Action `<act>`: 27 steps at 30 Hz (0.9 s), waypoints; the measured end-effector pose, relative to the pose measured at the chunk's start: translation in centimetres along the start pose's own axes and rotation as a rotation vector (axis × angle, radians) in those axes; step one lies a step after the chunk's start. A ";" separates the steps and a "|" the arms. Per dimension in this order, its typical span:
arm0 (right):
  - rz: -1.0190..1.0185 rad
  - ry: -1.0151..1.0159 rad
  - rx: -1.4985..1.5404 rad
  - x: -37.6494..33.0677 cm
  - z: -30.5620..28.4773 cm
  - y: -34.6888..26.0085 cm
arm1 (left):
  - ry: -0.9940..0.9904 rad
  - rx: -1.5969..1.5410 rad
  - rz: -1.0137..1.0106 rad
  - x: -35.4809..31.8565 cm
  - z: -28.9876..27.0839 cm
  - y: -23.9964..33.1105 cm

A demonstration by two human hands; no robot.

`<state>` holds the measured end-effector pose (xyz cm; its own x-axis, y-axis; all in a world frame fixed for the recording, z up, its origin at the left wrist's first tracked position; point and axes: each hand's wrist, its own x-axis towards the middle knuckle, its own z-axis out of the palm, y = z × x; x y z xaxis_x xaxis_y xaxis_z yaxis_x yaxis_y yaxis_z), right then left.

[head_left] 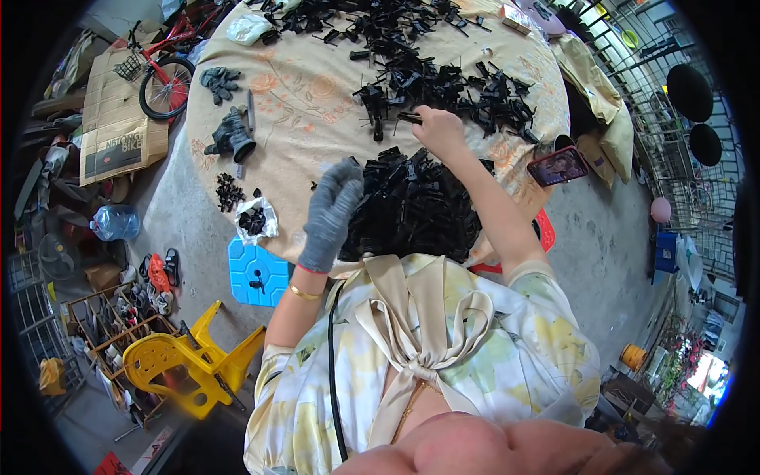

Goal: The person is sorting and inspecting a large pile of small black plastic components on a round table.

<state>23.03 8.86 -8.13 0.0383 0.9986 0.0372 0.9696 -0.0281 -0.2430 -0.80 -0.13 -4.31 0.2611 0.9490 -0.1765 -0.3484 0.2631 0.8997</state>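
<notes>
My right hand (439, 133), bare, reaches over the table and pinches a thin black plastic part (409, 118) at the near edge of a large pile of black plastic parts (431, 83). A grey knitted glove covers my left hand (332, 210), which is held beside a second, denser heap of black parts (412, 206) close to my body. Its fingers are drawn together, with a bit of black at the tips; what they hold is too small to make out.
On the patterned tablecloth (293, 99) lie grey gloves (231, 134), a white bag of small black pieces (256, 221) and a phone (557, 166) at the right edge. A blue stool (257, 273) and a yellow chair (178, 360) stand at left.
</notes>
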 end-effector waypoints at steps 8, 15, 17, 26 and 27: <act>-0.772 0.200 0.370 -8.0 -8.9 -4.0 | -0.560 -0.318 -0.288 2.0 1.8 3.0; -0.897 0.150 0.251 -10.2 -10.3 -3.9 | -0.556 -0.147 -0.470 0.4 3.0 4.9; -0.833 0.148 0.329 -10.5 -10.3 -4.3 | -0.538 -0.149 -0.464 0.1 3.0 4.8; -0.183 -0.272 1.076 -12.1 -9.3 -5.2 | -0.247 -0.073 -0.119 -1.4 3.3 3.6; -0.122 -0.328 1.137 -12.3 -9.4 -5.7 | -0.226 0.035 -0.052 -1.6 3.4 3.5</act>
<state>19.29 -3.73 1.89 -0.2641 0.9603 -0.0899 0.1853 -0.0410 -0.9818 0.62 -1.29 0.42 0.4741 0.8704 -0.1327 -0.2989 0.3009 0.9056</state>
